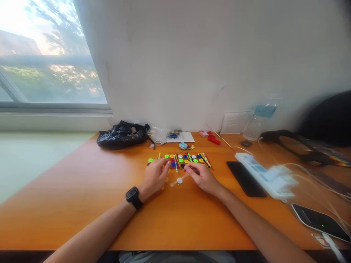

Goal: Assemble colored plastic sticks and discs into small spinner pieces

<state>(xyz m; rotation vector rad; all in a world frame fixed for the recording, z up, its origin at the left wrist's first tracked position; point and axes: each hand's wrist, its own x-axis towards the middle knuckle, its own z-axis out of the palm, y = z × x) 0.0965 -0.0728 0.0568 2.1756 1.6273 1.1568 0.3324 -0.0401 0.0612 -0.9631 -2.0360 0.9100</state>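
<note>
A cluster of small coloured discs and thin coloured sticks (pixel 189 159) lies in the middle of the orange table (pixel 82 190). My left hand (pixel 156 176), with a black watch on its wrist, rests curled on the table at the cluster's left end, fingertips touching the pieces. My right hand (pixel 201 175) lies just right of it, fingers pinched on a thin white stick (pixel 184 176). A white disc (pixel 179 180) sits on the table between the two hands.
A black plastic bag (pixel 122 135) and papers lie at the back by the wall. A black phone (pixel 246 178), a white power strip (pixel 264 175) with cables, a second phone (pixel 319 221), a water bottle (pixel 259 122) and a dark bag (pixel 326 120) stand to the right.
</note>
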